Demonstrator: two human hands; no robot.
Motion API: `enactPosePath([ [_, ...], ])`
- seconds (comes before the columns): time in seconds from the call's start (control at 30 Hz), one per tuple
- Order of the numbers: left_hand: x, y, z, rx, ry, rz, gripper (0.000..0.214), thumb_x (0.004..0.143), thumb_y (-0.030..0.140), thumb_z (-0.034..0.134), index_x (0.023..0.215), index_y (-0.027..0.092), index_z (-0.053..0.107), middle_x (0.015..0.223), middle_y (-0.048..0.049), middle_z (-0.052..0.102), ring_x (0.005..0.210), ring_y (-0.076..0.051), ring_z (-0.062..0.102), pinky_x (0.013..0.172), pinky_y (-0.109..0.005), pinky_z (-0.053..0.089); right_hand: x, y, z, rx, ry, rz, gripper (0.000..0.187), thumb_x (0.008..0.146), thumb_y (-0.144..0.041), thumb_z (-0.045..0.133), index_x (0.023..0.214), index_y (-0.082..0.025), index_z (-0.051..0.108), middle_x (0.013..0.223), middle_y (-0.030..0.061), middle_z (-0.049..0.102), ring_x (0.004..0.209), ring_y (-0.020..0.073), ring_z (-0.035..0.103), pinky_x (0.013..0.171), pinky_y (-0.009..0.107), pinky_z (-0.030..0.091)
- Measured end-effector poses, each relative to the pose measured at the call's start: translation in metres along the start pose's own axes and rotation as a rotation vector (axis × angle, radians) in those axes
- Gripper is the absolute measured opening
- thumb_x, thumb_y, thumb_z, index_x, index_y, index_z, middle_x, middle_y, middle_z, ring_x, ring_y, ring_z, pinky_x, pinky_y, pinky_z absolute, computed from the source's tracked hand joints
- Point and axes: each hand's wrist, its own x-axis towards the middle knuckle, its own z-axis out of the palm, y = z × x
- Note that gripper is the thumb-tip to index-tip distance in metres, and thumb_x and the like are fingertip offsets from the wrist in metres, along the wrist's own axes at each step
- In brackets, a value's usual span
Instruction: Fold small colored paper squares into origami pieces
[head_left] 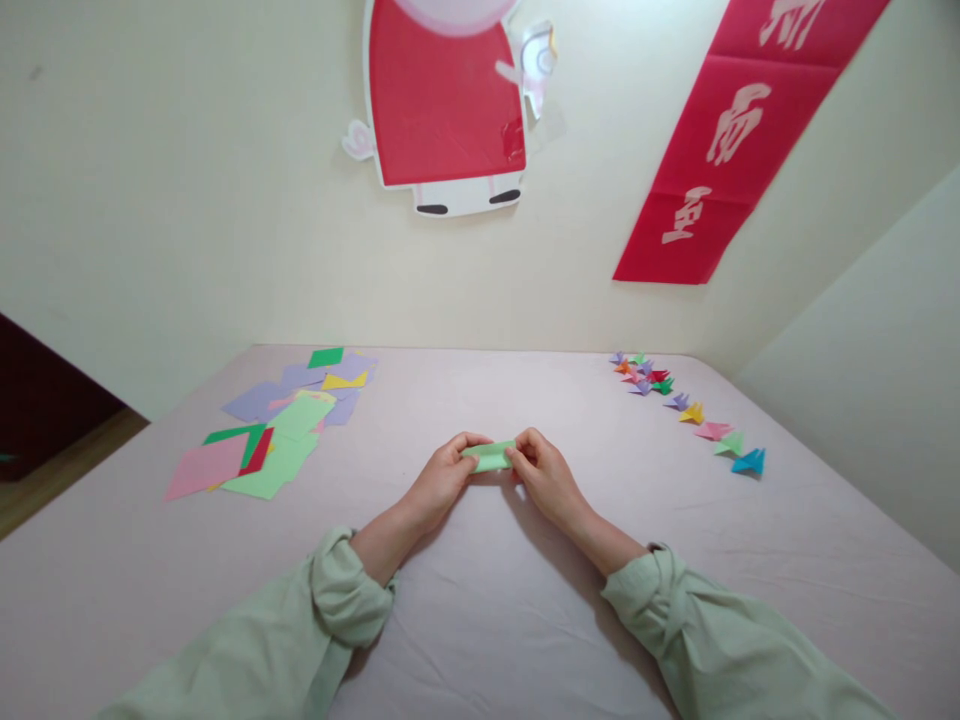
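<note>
A small strip of light green paper (491, 457), seemingly folded, is held level between my two hands in the middle of the view, just above the cloth. My left hand (440, 482) pinches its left end between thumb and fingers. At the right end, my right hand (550, 480) grips it the same way. Some fingertips are hidden behind the paper, and its finer creases are too small to make out.
Coloured paper sheets (289, 445) lie in a loose pile at the left. Several small folded paper figures (694, 412) form a slanting row at the right. A pale cloth (480, 600) covers the table, whose far edge meets the wall (480, 290).
</note>
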Motion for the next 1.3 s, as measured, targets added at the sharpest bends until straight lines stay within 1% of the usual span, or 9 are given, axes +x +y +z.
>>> enactPosePath([
  [0.23, 0.0005, -0.0008, -0.0017, -0.011, -0.021, 0.001, 0.028, 0.071, 0.019, 0.055, 0.098, 0.017, 0.061, 0.092, -0.0042, 0.068, 0.088, -0.019, 0.062, 0.081, -0.029, 0.047, -0.0001, -0.001, -0.0006, -0.005, 0.0, 0.005, 0.016, 0.086, -0.034, 0.051, 0.077, -0.023, 0.045, 0.058, -0.0055, 0.054, 0.054, 0.0139, 0.051, 0.055, 0.026, 0.039],
  [0.53, 0.0003, -0.0008, -0.0016, -0.037, -0.031, -0.022, 0.028, 0.071, 0.019, 0.055, 0.098, 0.017, 0.061, 0.09, -0.0043, 0.068, 0.086, -0.019, 0.063, 0.078, -0.029, 0.048, -0.0015, -0.0049, -0.0007, -0.003, -0.001, 0.007, 0.018, 0.086, -0.036, 0.051, 0.076, -0.023, 0.044, 0.058, -0.0049, 0.054, 0.054, 0.0144, 0.053, 0.056, 0.027, 0.039],
  [0.8, 0.0015, -0.0033, -0.0033, -0.053, -0.04, -0.016, 0.028, 0.071, 0.02, 0.057, 0.098, 0.016, 0.061, 0.091, -0.0053, 0.069, 0.089, -0.02, 0.064, 0.083, -0.031, 0.048, 0.0, 0.0017, -0.0009, 0.003, -0.015, -0.003, 0.018, 0.087, -0.036, 0.051, 0.076, -0.023, 0.045, 0.057, -0.005, 0.054, 0.054, 0.0145, 0.052, 0.056, 0.027, 0.039],
  [1.0, 0.0004, -0.0015, -0.0022, -0.038, -0.045, -0.019, 0.027, 0.073, 0.022, 0.056, 0.099, 0.016, 0.061, 0.092, -0.0053, 0.068, 0.089, -0.02, 0.062, 0.083, -0.031, 0.046, -0.0008, -0.002, -0.0007, 0.01, -0.012, 0.0, 0.019, 0.087, -0.036, 0.051, 0.076, -0.023, 0.044, 0.058, -0.0052, 0.054, 0.053, 0.0141, 0.051, 0.055, 0.026, 0.039],
  [1.1, -0.0006, 0.0016, -0.0019, 0.051, -0.026, 0.027, 0.025, 0.074, 0.026, 0.057, 0.097, 0.017, 0.063, 0.09, -0.0044, 0.068, 0.088, -0.02, 0.06, 0.08, -0.029, 0.044, -0.0013, -0.0035, -0.0009, 0.006, -0.01, 0.004, 0.019, 0.087, -0.036, 0.051, 0.076, -0.023, 0.044, 0.057, -0.0052, 0.054, 0.053, 0.0142, 0.052, 0.055, 0.026, 0.039],
  [1.23, -0.0014, 0.0054, -0.003, 0.326, 0.031, 0.178, 0.019, 0.078, 0.032, 0.059, 0.086, 0.017, 0.069, 0.083, -0.0029, 0.067, 0.081, -0.019, 0.057, 0.075, -0.027, 0.041, -0.0016, -0.0029, -0.0009, -0.008, -0.024, 0.005, 0.018, 0.087, -0.035, 0.051, 0.076, -0.023, 0.045, 0.057, -0.0053, 0.055, 0.053, 0.014, 0.052, 0.054, 0.026, 0.038],
  [1.3, -0.0014, 0.0057, -0.0044, 0.422, 0.046, 0.22, 0.019, 0.08, 0.033, 0.059, 0.083, 0.018, 0.071, 0.081, -0.0025, 0.068, 0.075, -0.018, 0.056, 0.07, -0.026, 0.04, -0.0021, -0.003, -0.0007, -0.026, -0.037, -0.003, 0.016, 0.087, -0.034, 0.051, 0.076, -0.023, 0.045, 0.057, -0.0054, 0.055, 0.053, 0.0139, 0.051, 0.054, 0.026, 0.038],
])
